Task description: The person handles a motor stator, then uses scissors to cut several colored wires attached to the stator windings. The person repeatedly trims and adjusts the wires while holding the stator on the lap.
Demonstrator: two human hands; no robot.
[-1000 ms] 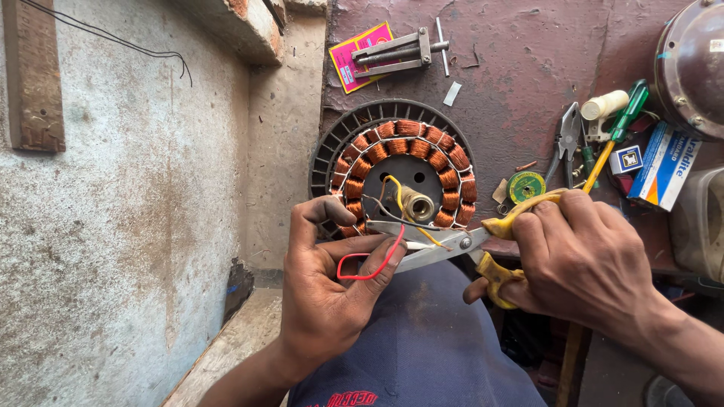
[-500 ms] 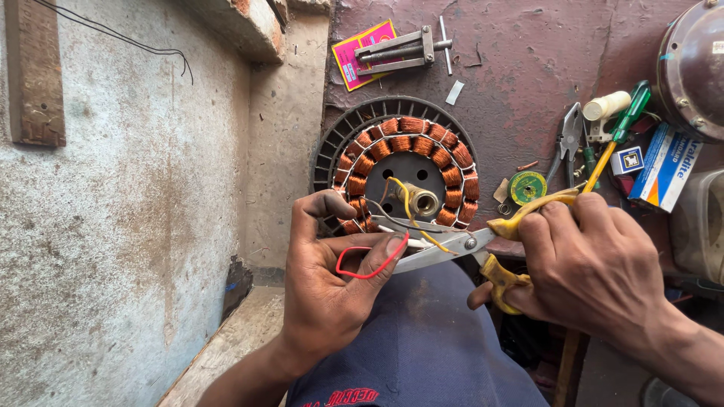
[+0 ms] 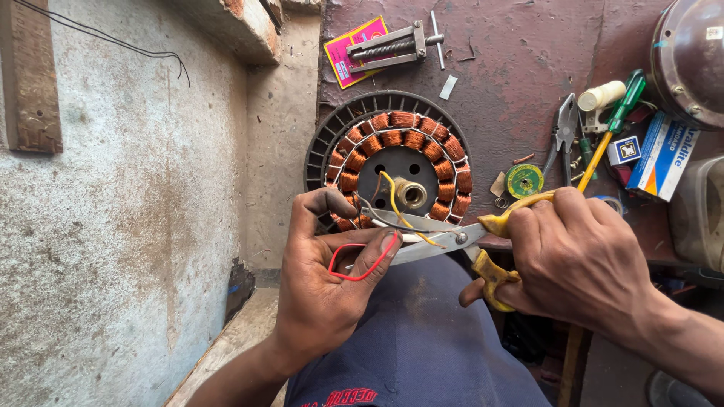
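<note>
The thin red insulated wire (image 3: 360,260) is looped in front of the round copper-wound fan stator (image 3: 400,162), pinched tight in the left hand (image 3: 328,283). Looks light and floppy, so hold it close to the blades. Right hand (image 3: 577,260) is clamped round the yellow-handled steel scissors (image 3: 452,240), blades parted over a yellow wire (image 3: 403,215), wrist cocked inward

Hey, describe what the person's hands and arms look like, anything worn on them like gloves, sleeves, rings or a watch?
Both hands are bare: no gloves on the left hand or the right hand. No rings show on the visible fingers, and no watch or band shows at either wrist. Both forearms are uncovered as far as the picture reaches, so no sleeves are in view. The fingernails are short.
</note>
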